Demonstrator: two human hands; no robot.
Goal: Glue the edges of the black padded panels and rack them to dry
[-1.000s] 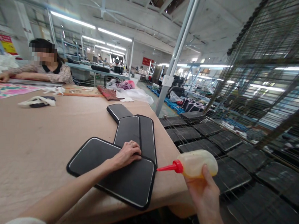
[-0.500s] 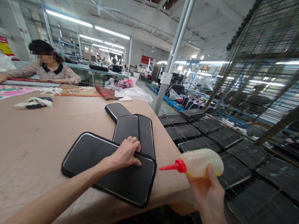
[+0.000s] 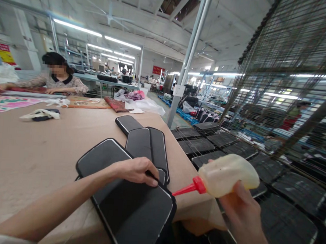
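Observation:
My left hand [image 3: 139, 171] grips the far edge of a black rounded panel [image 3: 130, 212] with a whitish line along its rim. The panel is tilted and its near end reaches past the table edge. In my right hand [image 3: 242, 209] lies a soft squeeze bottle [image 3: 228, 175] of yellowish liquid, its red nozzle [image 3: 188, 188] pointing left. The nozzle's tip is close to the panel's right corner; whether they touch I cannot tell. Beyond my left hand, more black panels [image 3: 139, 142] overlap on the table.
Brown covering lies over the table [image 3: 47, 155]. A co-worker [image 3: 58, 77] sits at its far left among fabric pieces. On my right, a wire rack [image 3: 273, 132] holds several black panels. A metal post [image 3: 178, 90] rises beyond the table's right edge.
My left hand has turned and tilted the front panel, drawing its near end toward me past the table edge. The bottle has moved slightly right, its nozzle dipping lower beside the panel's corner.

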